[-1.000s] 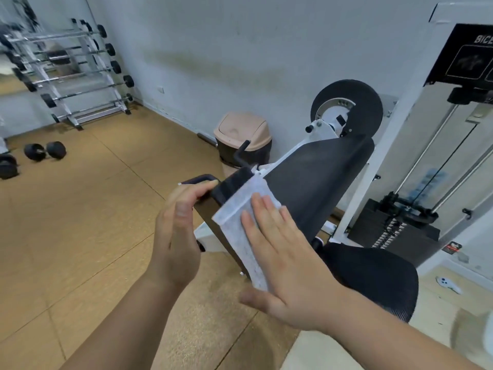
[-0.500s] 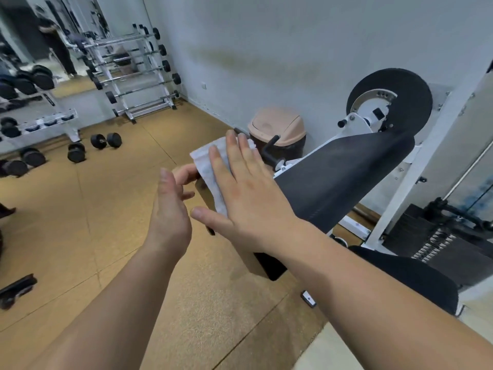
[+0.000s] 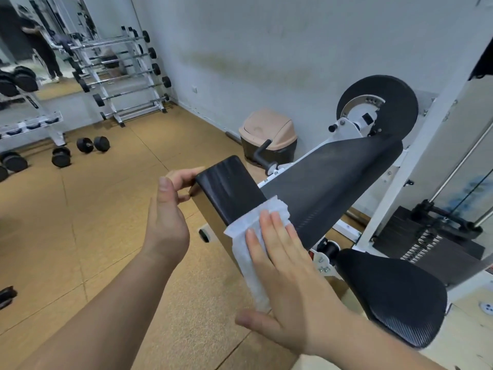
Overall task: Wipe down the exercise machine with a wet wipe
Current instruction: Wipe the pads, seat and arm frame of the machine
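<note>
R hand (image 3: pixel 288 289), fingers straight & together, presses wet wipe (image 3: pixel 246 253) onto arm pad (image 3: pixel 229 190); L hand (image 3: pixel 166 217), fingers curled, steadies its end; best keep wipe flat under fingertips.

a gym's free-weight and machine corner
a rack of fixed barbells (image 3: pixel 125 76) stands in the upper left beside a wall mirror (image 3: pixel 24 41), dumbbells (image 3: pixel 93 144) lie on the tan floor (image 3: pixel 80 236) at left, and a padded exercise machine (image 3: pixel 333 180) with a weight stack (image 3: pixel 418 249) fills the right.
</note>
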`<state>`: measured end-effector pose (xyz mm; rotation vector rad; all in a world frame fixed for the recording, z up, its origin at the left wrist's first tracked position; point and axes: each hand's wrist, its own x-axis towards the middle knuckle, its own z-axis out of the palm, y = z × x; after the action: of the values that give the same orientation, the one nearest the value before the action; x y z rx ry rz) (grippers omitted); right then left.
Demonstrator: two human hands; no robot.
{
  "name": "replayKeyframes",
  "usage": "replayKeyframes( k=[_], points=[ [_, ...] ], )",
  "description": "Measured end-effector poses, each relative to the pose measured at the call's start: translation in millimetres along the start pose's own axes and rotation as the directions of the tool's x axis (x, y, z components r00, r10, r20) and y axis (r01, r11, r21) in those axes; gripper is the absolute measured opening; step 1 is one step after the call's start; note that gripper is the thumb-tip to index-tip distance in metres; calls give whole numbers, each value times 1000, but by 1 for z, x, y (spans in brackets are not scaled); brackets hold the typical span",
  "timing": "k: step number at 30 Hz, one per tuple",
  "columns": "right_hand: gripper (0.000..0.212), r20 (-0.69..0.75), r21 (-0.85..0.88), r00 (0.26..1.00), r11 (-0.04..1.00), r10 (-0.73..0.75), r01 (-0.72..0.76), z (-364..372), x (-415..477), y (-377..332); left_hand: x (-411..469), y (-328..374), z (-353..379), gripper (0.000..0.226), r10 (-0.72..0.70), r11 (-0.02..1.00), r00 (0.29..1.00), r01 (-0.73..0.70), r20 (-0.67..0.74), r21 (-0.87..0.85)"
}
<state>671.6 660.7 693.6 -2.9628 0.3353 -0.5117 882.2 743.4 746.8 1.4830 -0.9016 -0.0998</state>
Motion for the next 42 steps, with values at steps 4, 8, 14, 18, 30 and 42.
replayKeyframes(
  k=[4, 8, 14, 18, 30, 42],
  points=[
    [106, -11, -18, 1000, 1000, -19, 19, -28, 80, 1, 5, 0, -6, 78, 0, 1000, 1000, 0, 26, 0],
    [102, -42, -5, 999, 1000, -6, 6, -34, 102, -2, 4, -1, -7, 80, 5, 999, 1000, -6, 29, 54],
    [104, -64, 24, 998, 1000, -13, 14, -3, 9, -8, 2, 17, -4, 41, 36, 951, 998, -48, 47, 306],
    [104, -45, -64, 999, 998, -5, 2, 13, -27, 1, 5, 25, 7, 56, -13, 958, 1000, 12, 0, 288],
    [103, -65, 55, 996, 997, 61, -57, -21, 70, 4, 15, 21, 3, 63, -56, 987, 998, 58, -22, 152],
    [104, -82, -70, 978, 978, 193, -199, 10, 5, -27, 26, -18, -19, 66, 163, 982, 965, -139, 204, -126]
  ],
)
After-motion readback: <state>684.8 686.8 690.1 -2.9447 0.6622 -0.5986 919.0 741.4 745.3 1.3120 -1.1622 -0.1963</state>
